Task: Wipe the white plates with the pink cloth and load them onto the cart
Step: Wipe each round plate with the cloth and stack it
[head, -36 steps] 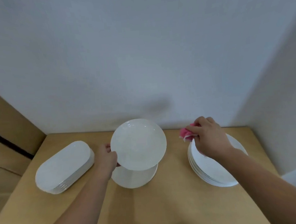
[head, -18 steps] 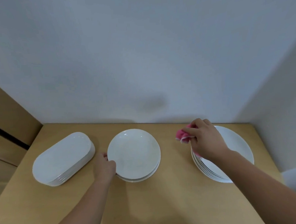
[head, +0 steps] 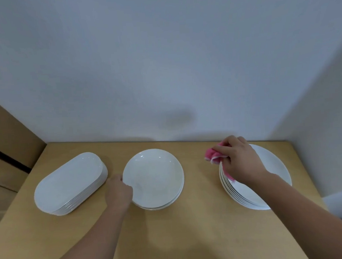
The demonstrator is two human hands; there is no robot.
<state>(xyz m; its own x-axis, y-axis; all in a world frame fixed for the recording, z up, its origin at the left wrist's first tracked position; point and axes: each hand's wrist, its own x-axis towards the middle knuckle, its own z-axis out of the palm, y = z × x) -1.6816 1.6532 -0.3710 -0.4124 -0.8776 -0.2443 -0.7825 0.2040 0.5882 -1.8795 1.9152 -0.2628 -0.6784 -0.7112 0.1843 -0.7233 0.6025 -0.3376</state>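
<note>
Against the white wall (head: pixel 162 59), a wooden table (head: pixel 201 217) bears three stacks of white plates: oval plates (head: pixel 69 181) left, round plates (head: pixel 157 176) in the middle, wide plates (head: pixel 272 163) right. Our left hand (head: pixel 119 192) grips the left rim of the top round plate, while our right hand (head: pixel 240 161) pinches the bunched pink cloth (head: pixel 212 153) over the wide plates' left edge.

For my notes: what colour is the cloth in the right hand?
Pink, with a pale edge; the head view shows the cloth in the right hand.
</note>
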